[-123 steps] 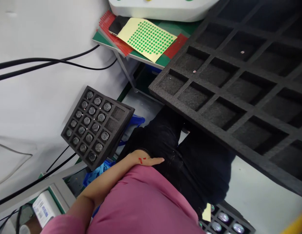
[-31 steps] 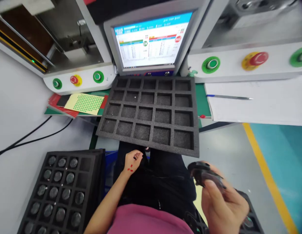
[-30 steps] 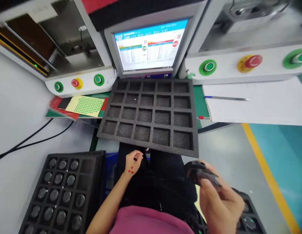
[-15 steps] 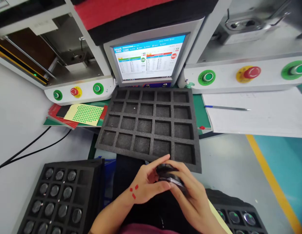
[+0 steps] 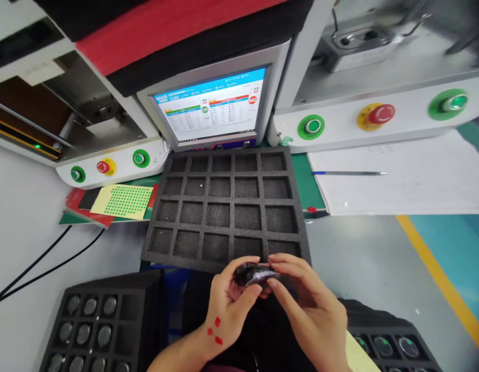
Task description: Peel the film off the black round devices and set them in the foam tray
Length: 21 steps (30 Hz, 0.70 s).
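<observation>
empty foam tray (image 5: pixel 224 206) ahead, monitor (image 5: pixel 210 108) behind

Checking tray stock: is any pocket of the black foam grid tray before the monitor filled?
No, every pocket of the black foam grid tray looks empty.

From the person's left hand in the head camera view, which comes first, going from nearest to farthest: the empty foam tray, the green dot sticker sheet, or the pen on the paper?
From the left hand:
1. Empty foam tray, just ahead of the hand, its near edge almost at the fingers.
2. Green dot sticker sheet, off to the left, beside the tray.
3. Pen, far off to the right on the white paper.
</observation>
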Each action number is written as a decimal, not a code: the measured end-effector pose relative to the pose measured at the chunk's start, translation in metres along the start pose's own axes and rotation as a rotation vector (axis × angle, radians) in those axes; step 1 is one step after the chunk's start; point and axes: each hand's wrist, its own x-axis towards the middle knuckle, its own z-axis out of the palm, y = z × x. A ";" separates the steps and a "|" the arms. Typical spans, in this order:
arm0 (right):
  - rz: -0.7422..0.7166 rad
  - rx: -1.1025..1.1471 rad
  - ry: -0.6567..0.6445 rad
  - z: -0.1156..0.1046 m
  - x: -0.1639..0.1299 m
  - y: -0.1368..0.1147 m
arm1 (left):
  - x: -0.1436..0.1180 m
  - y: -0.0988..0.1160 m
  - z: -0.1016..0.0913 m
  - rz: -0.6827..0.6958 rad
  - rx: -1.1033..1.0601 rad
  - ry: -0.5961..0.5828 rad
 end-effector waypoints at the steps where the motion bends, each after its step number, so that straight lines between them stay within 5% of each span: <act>1: -0.005 -0.013 0.025 0.001 0.001 -0.001 | 0.001 0.000 -0.001 0.016 0.029 -0.006; 7: -0.109 -0.051 0.096 0.009 0.004 -0.005 | 0.002 0.000 -0.008 0.030 0.174 0.000; 13: -0.386 -0.048 -0.159 -0.001 0.006 -0.017 | -0.001 0.006 -0.009 0.158 0.253 0.093; 21: -0.142 0.259 -0.114 -0.009 0.009 -0.022 | 0.019 -0.010 -0.012 0.010 -0.421 -0.295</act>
